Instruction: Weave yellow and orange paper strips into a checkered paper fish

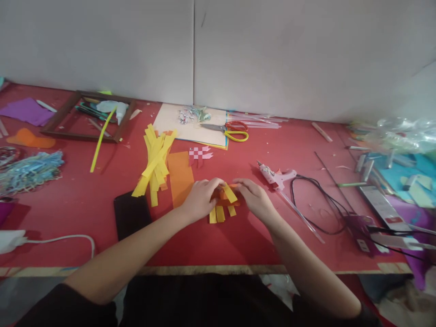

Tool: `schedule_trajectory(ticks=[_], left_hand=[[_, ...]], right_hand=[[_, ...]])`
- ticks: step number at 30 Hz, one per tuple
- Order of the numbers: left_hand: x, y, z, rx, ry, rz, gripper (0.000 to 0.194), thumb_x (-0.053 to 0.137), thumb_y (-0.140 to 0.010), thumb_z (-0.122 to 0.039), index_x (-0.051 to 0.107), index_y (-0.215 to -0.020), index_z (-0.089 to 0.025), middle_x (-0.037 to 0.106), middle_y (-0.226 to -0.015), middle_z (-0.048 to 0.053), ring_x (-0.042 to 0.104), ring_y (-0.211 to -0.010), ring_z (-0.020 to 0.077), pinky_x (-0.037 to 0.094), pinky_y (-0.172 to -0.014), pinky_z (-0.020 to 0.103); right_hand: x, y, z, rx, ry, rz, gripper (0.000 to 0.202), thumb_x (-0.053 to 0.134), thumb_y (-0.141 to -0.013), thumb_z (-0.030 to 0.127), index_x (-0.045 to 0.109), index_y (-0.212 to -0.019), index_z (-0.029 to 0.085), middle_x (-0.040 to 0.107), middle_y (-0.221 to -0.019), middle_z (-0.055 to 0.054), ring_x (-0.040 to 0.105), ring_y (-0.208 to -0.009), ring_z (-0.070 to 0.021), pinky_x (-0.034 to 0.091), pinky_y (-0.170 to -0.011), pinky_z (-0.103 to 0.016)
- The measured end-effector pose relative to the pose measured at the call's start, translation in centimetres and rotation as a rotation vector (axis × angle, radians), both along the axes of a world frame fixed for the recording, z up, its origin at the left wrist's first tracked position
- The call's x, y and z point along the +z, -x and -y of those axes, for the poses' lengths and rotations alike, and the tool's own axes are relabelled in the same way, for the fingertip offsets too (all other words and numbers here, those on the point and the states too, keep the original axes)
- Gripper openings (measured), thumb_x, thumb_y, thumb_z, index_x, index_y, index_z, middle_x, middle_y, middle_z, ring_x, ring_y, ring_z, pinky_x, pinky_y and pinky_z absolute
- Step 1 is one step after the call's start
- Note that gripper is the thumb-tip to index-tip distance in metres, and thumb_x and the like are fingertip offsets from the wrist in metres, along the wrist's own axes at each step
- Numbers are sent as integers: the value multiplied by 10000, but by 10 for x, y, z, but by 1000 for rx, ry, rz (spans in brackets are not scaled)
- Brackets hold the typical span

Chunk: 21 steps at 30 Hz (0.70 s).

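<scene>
Between my two hands is a small weave of orange and yellow paper strips (230,193), with yellow ends hanging toward me. My left hand (203,196) pinches its left side, fingers curled. My right hand (254,196) grips the right side between thumb and fingers. Left of my hands lies an orange paper sheet (180,175), beside a pile of yellow paper strips (155,163). Just beyond my hands rests a finished-looking pink and red woven paper fish (199,155). The fingertips partly cover the weave.
A pink glue gun (277,177) with a black cord lies to the right. Scissors (226,130) rest on paper sheets at the back. A black phone (131,214) lies by my left forearm. A wooden frame (56,131) holds pens and a glue bottle (121,112).
</scene>
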<state>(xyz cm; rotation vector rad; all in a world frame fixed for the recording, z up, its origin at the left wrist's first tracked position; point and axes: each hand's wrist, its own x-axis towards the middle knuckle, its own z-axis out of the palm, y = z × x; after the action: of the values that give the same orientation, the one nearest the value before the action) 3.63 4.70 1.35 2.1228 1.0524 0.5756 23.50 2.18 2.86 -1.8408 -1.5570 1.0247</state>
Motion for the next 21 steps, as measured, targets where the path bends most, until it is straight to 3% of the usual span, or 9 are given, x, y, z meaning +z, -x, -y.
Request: schedule_trajectory(ticks=[3,6,8,13,17,21], left_hand=[[1,0,1,-3,-4,-24,455,526,-704,25,498,-1074,-238,700,-1027,10,639,-956,220,472,-863,399],[1,1,1,-4,-5,-51,471,526,-688,31,504,-1073,-238,697,-1006,6,631,-940,224,470,-845,396],[1,1,1,-8,-7,-69,476,529,-680,33,519,-1070,-240,695,-992,8,625,-929,231,467,-830,394],[3,2,0,-20,-20,-74,492,531,-708,30,537,-1112,-251,694,-1056,0,614,-950,228,456,-860,397],[3,2,1,-23,-24,-56,434,556,-773,-1,536,-1134,-242,695,-1069,5,620,-969,223,463,-865,392],[2,1,2,-18,-19,-37,403,610,-809,-37,524,-1143,-246,691,-1084,10,626,-1006,222,470,-886,397]], right_hand=[[2,5,1,-51,6,-80,367,415,-922,465,620,-1103,221,717,-898,-38,676,-845,-187,506,-724,-296],[3,10,2,-38,4,-94,381,516,-873,543,624,-1069,235,657,-736,5,624,-687,-167,467,-615,-276],[2,14,0,15,-1,-78,353,560,-850,514,625,-1058,236,642,-713,16,597,-647,-154,450,-593,-269],[4,16,-2,69,-23,40,257,564,-829,356,646,-1028,216,710,-871,-31,628,-709,-161,474,-658,-289],[10,13,3,144,-79,259,242,515,-870,337,704,-965,220,733,-904,-57,658,-791,-204,477,-719,-324],[9,2,4,184,-134,337,257,507,-886,332,738,-869,221,713,-832,-72,649,-815,-240,484,-766,-376]])
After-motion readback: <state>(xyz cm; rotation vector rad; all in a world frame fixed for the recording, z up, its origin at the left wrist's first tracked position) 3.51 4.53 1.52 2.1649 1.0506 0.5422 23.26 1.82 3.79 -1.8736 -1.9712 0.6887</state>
